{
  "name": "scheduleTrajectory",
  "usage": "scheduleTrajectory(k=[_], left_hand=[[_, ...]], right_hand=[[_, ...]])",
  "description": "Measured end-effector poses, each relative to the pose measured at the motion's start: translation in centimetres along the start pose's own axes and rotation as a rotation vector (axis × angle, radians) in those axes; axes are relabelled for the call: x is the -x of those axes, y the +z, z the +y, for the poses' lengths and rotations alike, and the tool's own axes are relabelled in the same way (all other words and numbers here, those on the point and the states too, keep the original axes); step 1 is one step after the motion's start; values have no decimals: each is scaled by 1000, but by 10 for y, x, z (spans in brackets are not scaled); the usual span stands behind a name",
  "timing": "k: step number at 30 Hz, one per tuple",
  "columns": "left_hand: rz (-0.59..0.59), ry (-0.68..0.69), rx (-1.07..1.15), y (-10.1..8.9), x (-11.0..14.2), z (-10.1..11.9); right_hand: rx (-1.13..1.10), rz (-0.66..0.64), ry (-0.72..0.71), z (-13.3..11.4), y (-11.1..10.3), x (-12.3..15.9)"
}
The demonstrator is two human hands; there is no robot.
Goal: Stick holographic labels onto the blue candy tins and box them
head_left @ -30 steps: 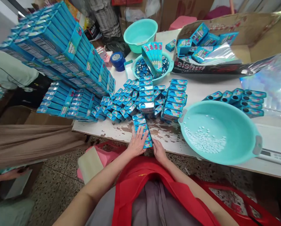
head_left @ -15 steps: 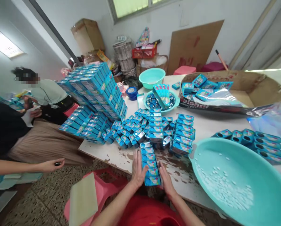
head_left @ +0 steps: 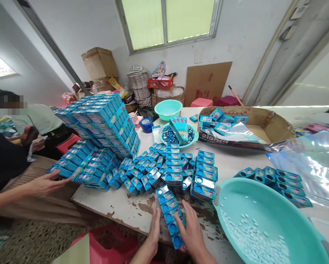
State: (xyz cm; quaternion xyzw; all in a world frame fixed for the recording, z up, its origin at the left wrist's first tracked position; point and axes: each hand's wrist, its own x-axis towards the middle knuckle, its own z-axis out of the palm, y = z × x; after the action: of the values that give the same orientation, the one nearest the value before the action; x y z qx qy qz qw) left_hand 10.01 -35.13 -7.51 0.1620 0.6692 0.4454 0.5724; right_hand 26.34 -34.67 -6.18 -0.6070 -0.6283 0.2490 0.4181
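Note:
A slanted row of small blue mint tins (head_left: 170,218) with round recesses lies at the near table edge, between my two hands. My left hand (head_left: 153,233) is flat and upright along the row's left side, its fingers stretched out. On the other side, my right hand (head_left: 192,229) grips the row, with its thumb over the top and its fingers along the right side. Just beyond stand a stacked column of the same tins (head_left: 173,169) and a second column (head_left: 204,176). Many loose tins (head_left: 142,168) lie to their left.
A turquoise basin (head_left: 236,189) of white tablets stands at right. Behind are a bowl (head_left: 196,137) of dark round pieces, an open carton (head_left: 274,123) and a tall tin stack (head_left: 106,117). At left, a co-worker's hand (head_left: 47,183) touches the lower stacks.
The row has turned from nearly straight to slanted. My right thumb has come over it, while my left thumb has left it. The co-worker's hand has reached the stacks; the view has tilted up.

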Motion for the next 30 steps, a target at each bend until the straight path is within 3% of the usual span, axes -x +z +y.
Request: scheduleTrajectory(k=[2, 4, 6, 8, 9, 10, 11, 12, 15, 17, 20, 25, 27, 30], left_hand=[[157, 247, -190, -13, -6, 33], [206, 497, -256, -9, -16, 88], [116, 705, -271, 19, -32, 156], [-8, 795, -228, 71, -57, 223], [-108, 748, -216, 102, -72, 251], [-176, 609, -193, 135, -88, 274], [-205, 409, -173, 168, -104, 291], [-233, 333, -179, 198, -119, 303], [-300, 200, -202, 268, -157, 312], [-319, 157, -208, 292, -173, 310], [-346, 184, -197, 298, -181, 311], [-508, 302, -208, 268, -153, 327], [-636, 357, -223, 252, -138, 331], [-836, 439, -248, 231, -123, 335]], right_hand=[[101, 83, -272, -21, -20, -7], [184, 161, -439, -39, -40, -24], [236, 247, -487, -52, -55, -49], [258, 309, -469, -58, -61, -74], [264, 330, -453, -61, -62, -84], [268, 348, -434, -62, -61, -93], [272, 362, -415, -63, -58, -101], [274, 374, -394, -64, -56, -108], [276, 377, -328, -62, -50, -132], [251, 359, -259, -58, -50, -155], [135, 364, -78, -48, -57, -206], [-267, 391, 336, -44, -59, -302], [-509, 323, 312, -51, -50, -323], [-826, 199, 221, -66, -29, -330]])
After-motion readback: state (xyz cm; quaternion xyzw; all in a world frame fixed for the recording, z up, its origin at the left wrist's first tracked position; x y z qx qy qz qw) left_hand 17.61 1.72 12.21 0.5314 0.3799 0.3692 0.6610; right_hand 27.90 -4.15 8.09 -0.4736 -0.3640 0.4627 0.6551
